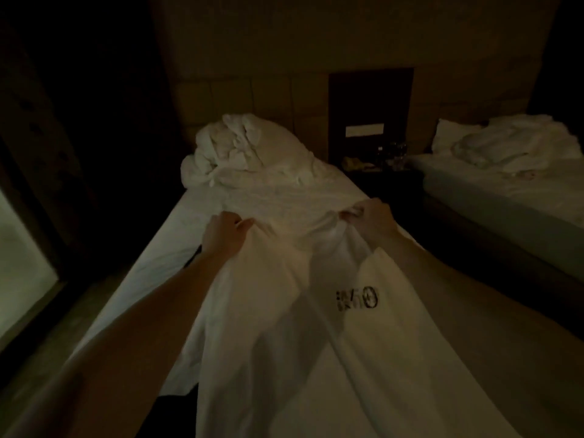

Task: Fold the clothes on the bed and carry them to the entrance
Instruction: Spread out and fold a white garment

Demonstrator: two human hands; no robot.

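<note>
A white shirt (284,311) with a dark printed logo hangs stretched between my two hands over the bed (164,248) and drapes down toward me. My left hand (222,233) pinches the shirt's upper left edge. My right hand (369,216) pinches its upper right edge, fingers curled round a bunch of fabric. Both arms reach forward over the mattress in dim light.
A crumpled white duvet (240,150) is heaped at the head of the bed. A dark nightstand (376,165) with small items stands between this bed and a second bed (505,184) at the right. A dark wall and a pale window lie at the left.
</note>
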